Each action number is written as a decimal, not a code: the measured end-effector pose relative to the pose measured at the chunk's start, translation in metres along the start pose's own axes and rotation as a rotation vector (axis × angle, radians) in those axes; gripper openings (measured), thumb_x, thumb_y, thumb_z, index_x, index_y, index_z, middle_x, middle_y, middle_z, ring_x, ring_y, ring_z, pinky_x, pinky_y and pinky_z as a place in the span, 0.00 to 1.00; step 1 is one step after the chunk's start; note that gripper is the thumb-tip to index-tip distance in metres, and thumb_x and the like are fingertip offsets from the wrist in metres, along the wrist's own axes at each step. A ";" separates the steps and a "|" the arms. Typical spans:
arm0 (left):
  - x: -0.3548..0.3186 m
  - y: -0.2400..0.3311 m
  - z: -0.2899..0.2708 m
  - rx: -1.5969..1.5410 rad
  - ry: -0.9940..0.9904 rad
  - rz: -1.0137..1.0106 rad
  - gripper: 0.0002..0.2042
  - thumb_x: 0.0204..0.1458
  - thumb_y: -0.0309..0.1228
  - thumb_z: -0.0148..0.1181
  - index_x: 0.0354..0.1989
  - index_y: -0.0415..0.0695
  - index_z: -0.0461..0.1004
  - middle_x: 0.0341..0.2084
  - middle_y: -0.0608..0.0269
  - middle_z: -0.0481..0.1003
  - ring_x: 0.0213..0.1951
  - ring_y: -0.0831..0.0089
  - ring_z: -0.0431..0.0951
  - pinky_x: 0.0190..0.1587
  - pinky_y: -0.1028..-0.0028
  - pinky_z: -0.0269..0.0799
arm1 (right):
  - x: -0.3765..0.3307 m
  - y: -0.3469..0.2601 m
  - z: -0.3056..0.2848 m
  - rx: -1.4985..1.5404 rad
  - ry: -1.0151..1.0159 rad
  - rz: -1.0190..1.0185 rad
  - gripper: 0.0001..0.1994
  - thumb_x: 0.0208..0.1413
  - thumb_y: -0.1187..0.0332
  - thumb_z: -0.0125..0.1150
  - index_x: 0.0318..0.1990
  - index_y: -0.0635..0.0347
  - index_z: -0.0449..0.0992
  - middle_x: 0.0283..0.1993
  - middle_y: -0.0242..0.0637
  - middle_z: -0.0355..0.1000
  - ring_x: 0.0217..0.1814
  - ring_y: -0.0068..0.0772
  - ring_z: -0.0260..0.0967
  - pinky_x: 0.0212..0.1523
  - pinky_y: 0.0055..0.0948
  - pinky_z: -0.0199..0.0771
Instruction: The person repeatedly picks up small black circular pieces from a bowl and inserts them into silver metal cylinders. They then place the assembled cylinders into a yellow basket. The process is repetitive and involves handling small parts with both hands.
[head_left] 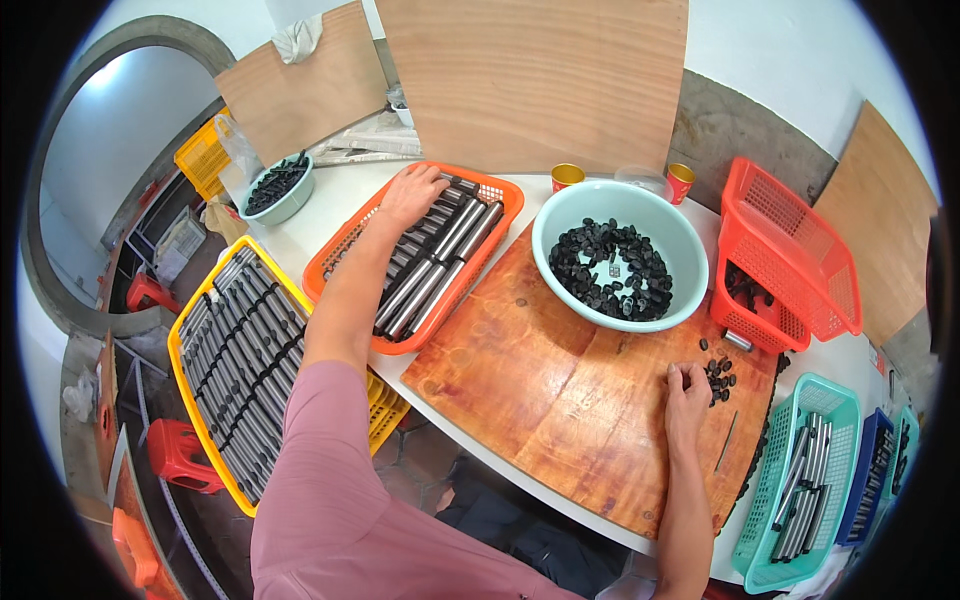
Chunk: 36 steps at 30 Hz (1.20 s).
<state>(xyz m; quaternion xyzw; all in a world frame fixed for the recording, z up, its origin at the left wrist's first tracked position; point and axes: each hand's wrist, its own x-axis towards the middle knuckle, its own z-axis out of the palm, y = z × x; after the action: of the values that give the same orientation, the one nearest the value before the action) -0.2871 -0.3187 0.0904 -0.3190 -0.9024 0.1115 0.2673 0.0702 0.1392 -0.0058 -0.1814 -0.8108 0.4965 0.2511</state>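
My left hand (pixel 410 196) reaches into the orange basket (pixel 513 208), its fingers curled round the far end of a metal tube. Silvery metal tubes (pixel 436 266) with black fittings lie side by side in this basket. On the right part of the wooden board (pixel 530 390), my right hand (pixel 686 398) is closed, thumb and fingertips pinched on a small black plastic cap. Loose black caps (pixel 720 380) lie scattered just beside those fingers. Behind the board's middle, a pale green bowl (pixel 545 262) holds a heap of similar black caps (pixel 610 270).
Left of me stands a yellow basket (pixel 176 345) full of tubes. Red baskets (pixel 790 240) stand at the back right, with a green basket (pixel 840 470) of tubes nearer. A thin rod (pixel 727 441) lies on the board. A smaller bowl (pixel 292 208) holds black parts at the back left.
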 end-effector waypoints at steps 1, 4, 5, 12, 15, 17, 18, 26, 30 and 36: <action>0.001 -0.002 0.004 -0.014 0.022 0.007 0.13 0.56 0.25 0.54 0.49 0.48 0.79 0.44 0.64 0.75 0.55 0.64 0.76 0.54 0.61 0.73 | 0.000 -0.003 0.000 0.003 -0.002 0.003 0.09 0.61 0.71 0.62 0.32 0.70 0.74 0.30 0.39 0.70 0.32 0.28 0.66 0.36 0.30 0.67; 0.005 0.003 0.013 -0.154 -0.001 -0.096 0.13 0.56 0.25 0.54 0.49 0.46 0.78 0.45 0.60 0.76 0.51 0.58 0.78 0.51 0.58 0.76 | -0.002 -0.007 0.000 -0.002 -0.008 0.007 0.09 0.60 0.71 0.62 0.32 0.70 0.74 0.30 0.38 0.70 0.31 0.27 0.66 0.35 0.29 0.67; 0.005 0.004 0.014 -0.202 0.044 -0.099 0.15 0.55 0.22 0.54 0.50 0.43 0.77 0.48 0.56 0.76 0.49 0.52 0.79 0.50 0.56 0.77 | -0.001 -0.005 -0.001 -0.016 -0.008 0.000 0.09 0.60 0.71 0.62 0.32 0.70 0.74 0.30 0.37 0.70 0.31 0.26 0.66 0.35 0.29 0.67; -0.006 -0.008 0.005 -0.375 0.160 -0.384 0.19 0.54 0.16 0.50 0.54 0.42 0.77 0.51 0.49 0.77 0.52 0.48 0.77 0.54 0.56 0.75 | -0.001 -0.012 0.000 -0.007 -0.027 0.015 0.09 0.60 0.72 0.62 0.32 0.70 0.75 0.29 0.36 0.69 0.30 0.25 0.64 0.33 0.29 0.65; -0.010 -0.006 0.009 -0.433 0.105 -0.307 0.18 0.59 0.22 0.52 0.59 0.42 0.74 0.55 0.48 0.74 0.58 0.49 0.73 0.61 0.58 0.70 | -0.002 -0.011 0.000 -0.025 -0.026 0.009 0.09 0.60 0.72 0.62 0.32 0.70 0.75 0.28 0.36 0.69 0.29 0.25 0.63 0.32 0.29 0.65; -0.012 -0.007 0.016 -0.494 0.010 -0.262 0.18 0.64 0.29 0.51 0.62 0.44 0.72 0.61 0.47 0.70 0.63 0.50 0.69 0.67 0.58 0.64 | -0.001 -0.011 0.001 -0.028 -0.028 0.005 0.09 0.60 0.72 0.63 0.32 0.70 0.75 0.28 0.36 0.69 0.29 0.24 0.63 0.32 0.28 0.65; -0.010 -0.002 0.018 -0.478 -0.010 -0.257 0.18 0.64 0.30 0.51 0.62 0.44 0.72 0.62 0.47 0.70 0.64 0.49 0.68 0.67 0.58 0.64 | -0.001 -0.011 0.000 -0.035 -0.026 0.006 0.09 0.60 0.72 0.63 0.32 0.70 0.75 0.28 0.36 0.69 0.29 0.24 0.63 0.32 0.28 0.65; -0.002 0.017 0.013 -0.424 -0.069 -0.300 0.23 0.64 0.45 0.55 0.63 0.46 0.73 0.64 0.46 0.68 0.66 0.49 0.65 0.69 0.57 0.60 | 0.000 -0.007 0.001 -0.010 -0.025 -0.002 0.08 0.60 0.72 0.63 0.32 0.70 0.75 0.28 0.35 0.69 0.29 0.23 0.63 0.32 0.28 0.65; -0.001 0.015 0.015 -0.390 -0.076 -0.280 0.24 0.63 0.46 0.55 0.63 0.45 0.73 0.64 0.47 0.68 0.66 0.49 0.66 0.69 0.57 0.61 | -0.001 -0.006 0.001 -0.010 -0.028 0.003 0.08 0.60 0.72 0.63 0.32 0.70 0.75 0.29 0.35 0.69 0.29 0.23 0.63 0.33 0.27 0.65; -0.002 0.007 0.010 -0.391 -0.105 -0.247 0.26 0.62 0.48 0.56 0.63 0.45 0.72 0.64 0.47 0.69 0.65 0.50 0.67 0.69 0.58 0.61 | 0.000 -0.005 0.001 -0.034 -0.022 -0.018 0.08 0.60 0.72 0.63 0.32 0.69 0.75 0.29 0.36 0.69 0.29 0.25 0.63 0.33 0.28 0.65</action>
<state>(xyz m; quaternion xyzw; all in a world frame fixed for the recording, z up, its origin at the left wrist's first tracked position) -0.2876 -0.3143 0.0791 -0.2454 -0.9517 -0.0827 0.1648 0.0695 0.1359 -0.0016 -0.1728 -0.8234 0.4824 0.2439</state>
